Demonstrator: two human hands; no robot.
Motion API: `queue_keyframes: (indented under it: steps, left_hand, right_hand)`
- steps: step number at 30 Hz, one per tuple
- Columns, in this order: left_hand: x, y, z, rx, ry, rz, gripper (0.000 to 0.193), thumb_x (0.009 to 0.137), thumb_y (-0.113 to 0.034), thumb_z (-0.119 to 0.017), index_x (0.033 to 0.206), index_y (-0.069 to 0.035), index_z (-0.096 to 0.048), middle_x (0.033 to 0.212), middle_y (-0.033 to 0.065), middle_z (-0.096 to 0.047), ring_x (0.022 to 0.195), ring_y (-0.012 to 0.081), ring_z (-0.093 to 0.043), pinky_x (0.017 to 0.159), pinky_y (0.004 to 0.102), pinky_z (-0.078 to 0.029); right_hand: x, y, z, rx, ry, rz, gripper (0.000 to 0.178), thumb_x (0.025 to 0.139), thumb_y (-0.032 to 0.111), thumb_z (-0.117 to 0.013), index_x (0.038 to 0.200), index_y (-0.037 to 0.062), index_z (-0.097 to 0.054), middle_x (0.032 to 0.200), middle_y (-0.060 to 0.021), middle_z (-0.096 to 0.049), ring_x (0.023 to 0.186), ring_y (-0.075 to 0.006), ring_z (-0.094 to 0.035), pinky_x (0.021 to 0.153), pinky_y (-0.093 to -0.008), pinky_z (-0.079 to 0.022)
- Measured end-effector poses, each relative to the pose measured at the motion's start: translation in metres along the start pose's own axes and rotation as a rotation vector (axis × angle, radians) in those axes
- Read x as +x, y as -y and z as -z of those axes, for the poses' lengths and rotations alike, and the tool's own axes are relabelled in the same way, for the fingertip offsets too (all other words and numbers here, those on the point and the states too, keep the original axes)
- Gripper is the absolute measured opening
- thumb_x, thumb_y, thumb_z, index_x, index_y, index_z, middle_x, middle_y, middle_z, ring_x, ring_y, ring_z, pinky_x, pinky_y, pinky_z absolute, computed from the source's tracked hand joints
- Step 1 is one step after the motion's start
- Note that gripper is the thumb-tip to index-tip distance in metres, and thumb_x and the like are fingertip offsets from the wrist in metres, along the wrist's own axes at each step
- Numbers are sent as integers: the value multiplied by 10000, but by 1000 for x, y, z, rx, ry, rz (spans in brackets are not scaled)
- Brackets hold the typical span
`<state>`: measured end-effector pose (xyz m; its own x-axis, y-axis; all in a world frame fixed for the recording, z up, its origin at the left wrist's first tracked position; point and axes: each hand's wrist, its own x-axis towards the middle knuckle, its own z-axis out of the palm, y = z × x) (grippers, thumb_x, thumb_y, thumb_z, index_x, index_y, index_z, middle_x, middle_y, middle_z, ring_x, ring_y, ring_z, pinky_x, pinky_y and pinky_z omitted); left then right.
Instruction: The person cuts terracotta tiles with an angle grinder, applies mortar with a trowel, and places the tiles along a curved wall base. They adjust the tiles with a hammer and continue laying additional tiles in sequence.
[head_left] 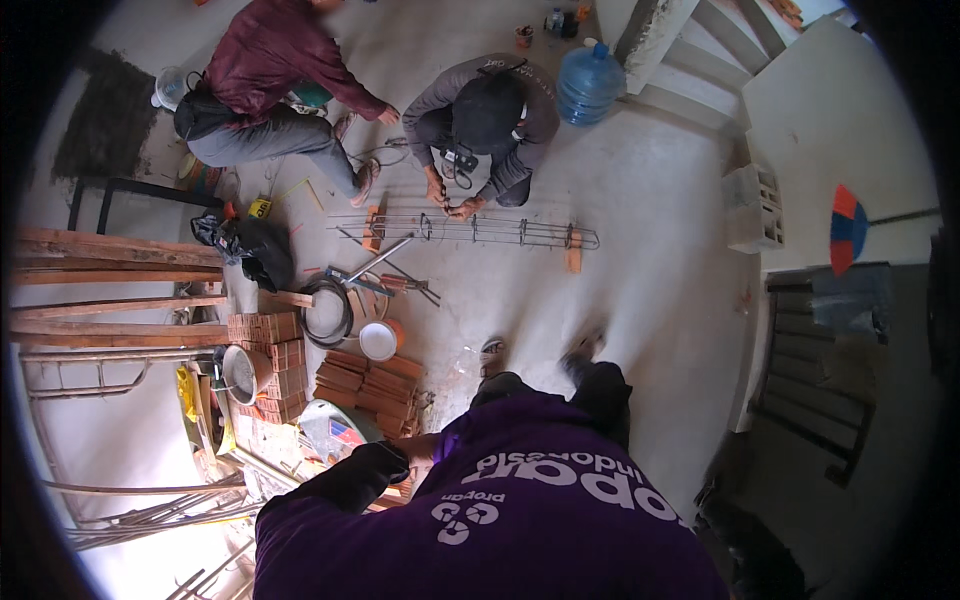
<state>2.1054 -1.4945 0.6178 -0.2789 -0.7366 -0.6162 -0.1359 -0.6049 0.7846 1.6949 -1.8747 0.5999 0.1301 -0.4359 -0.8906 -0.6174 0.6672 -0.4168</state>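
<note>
My left hand [421, 450] shows only in part, past the end of a black sleeve [365, 475]. It sits against the front of my purple shirt [560, 490], which hides the fingers, so whether it holds anything is unclear. My right hand is out of sight. Nearest to the left hand are a stack of reddish tiles or bricks [370, 385] and a pale bag [335, 430]. Ahead, a long narrow rebar cage [480, 232] rests on brick blocks [574, 252]. A crouching person in grey [545, 110] works with both hands at its far side.
Another person in a maroon shirt [265, 60] squats at the far left. A white-topped bucket [380, 340], coiled black wire [327, 312] and a brick pile [275, 365] lie left. A blue water jug [590, 85] stands by the stairs [700, 60]; wooden planks [120, 250] line the left.
</note>
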Motion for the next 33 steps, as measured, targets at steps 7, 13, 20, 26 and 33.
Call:
queue_keyframes:
  steps: [7, 13, 20, 26, 33]
  left_hand:
    - [81, -99, 40, -98, -195, 123, 440, 911, -341, -603, 1246, -55, -601, 1272, 156, -603, 1187, 233, -545, 1017, 391, -402]
    - [225, -197, 38, -277, -529, 98, 449, 918, -349, -593, 1258, -55, -594, 1294, 164, -586, 1202, 237, -531, 1033, 396, -391]
    - [283, -389, 180, -227, -529, 125, 274, 874, -223, -604, 996, 8, -688, 960, 202, -712, 830, 185, -643, 799, 387, -503]
    - [334, -414, 236, -756, -685, 65, 254, 930, -152, -619, 1148, -22, -636, 1106, 42, -668, 1046, 126, -586, 945, 294, -460]
    - [440, -366, 336, -735, -910, -161, 362, 969, -284, -526, 1281, -104, -561, 1193, 11, -610, 1112, 134, -552, 918, 323, -459]
  right_hand:
    - [123, 112, 85, -12, 41, -33, 241, 974, 183, -530, 1151, 30, -589, 978, -109, -644, 844, -221, -645, 726, -350, -539]
    - [237, 276, 194, -212, 183, 23, 237, 973, 178, -534, 1149, 30, -591, 974, -107, -645, 844, -221, -645, 723, -350, -538]
    - [310, 444, 297, -406, 305, 11, 233, 971, 172, -539, 1147, 30, -593, 969, -105, -645, 843, -221, -646, 720, -349, -537]
    - [383, 534, 312, -413, 479, 65, 229, 969, 167, -543, 1144, 29, -594, 964, -104, -645, 843, -221, -646, 717, -348, -536]
    - [410, 744, 202, -335, 284, 67, 307, 926, 224, -576, 1162, 29, -589, 965, -133, -666, 789, -275, -678, 646, -365, -556]
